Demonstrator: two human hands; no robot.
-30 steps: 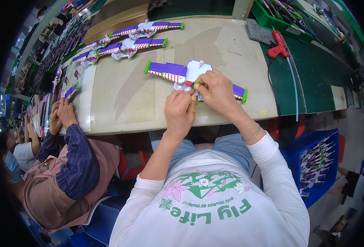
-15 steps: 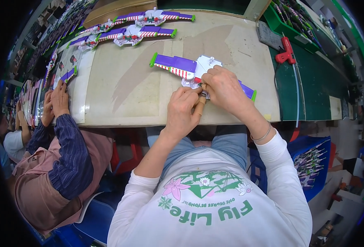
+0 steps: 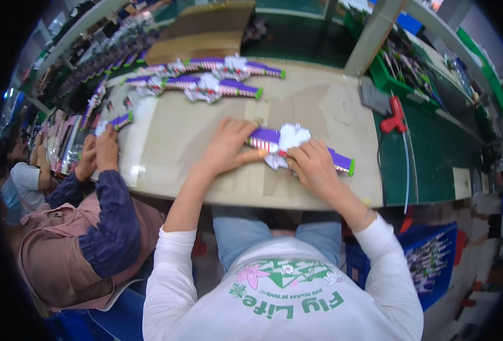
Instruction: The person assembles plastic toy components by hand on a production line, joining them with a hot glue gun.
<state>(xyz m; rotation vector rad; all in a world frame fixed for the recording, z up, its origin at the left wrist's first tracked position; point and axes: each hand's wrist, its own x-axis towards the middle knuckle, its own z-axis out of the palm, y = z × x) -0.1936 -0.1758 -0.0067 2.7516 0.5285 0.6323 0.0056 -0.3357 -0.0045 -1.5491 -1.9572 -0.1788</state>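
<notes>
A toy wing set (image 3: 294, 138) with a white middle, purple panels, red-and-white stripes and a green tip lies on the table in front of me. My left hand (image 3: 229, 146) is closed round its left wing, covering that wing's tip. A tan cover sits on the left thumb, which points toward the middle. Over the lower right of the white middle part, my right hand (image 3: 315, 169) grips with bent fingers. Whatever small piece may be under those fingertips is hidden. The right wing sticks out beyond my right hand.
Similar wing sets (image 3: 205, 88) lie in rows at the far left. To the right are a red glue gun (image 3: 395, 116) with its cord, a grey pad (image 3: 375, 96) and a green bin (image 3: 416, 95). A co-worker's hands (image 3: 105, 150) work at the left.
My left hand has gone from the middle of the wing set to its left wing. The right hand stays at the middle. The whole view has shifted, showing more of the table's far side.
</notes>
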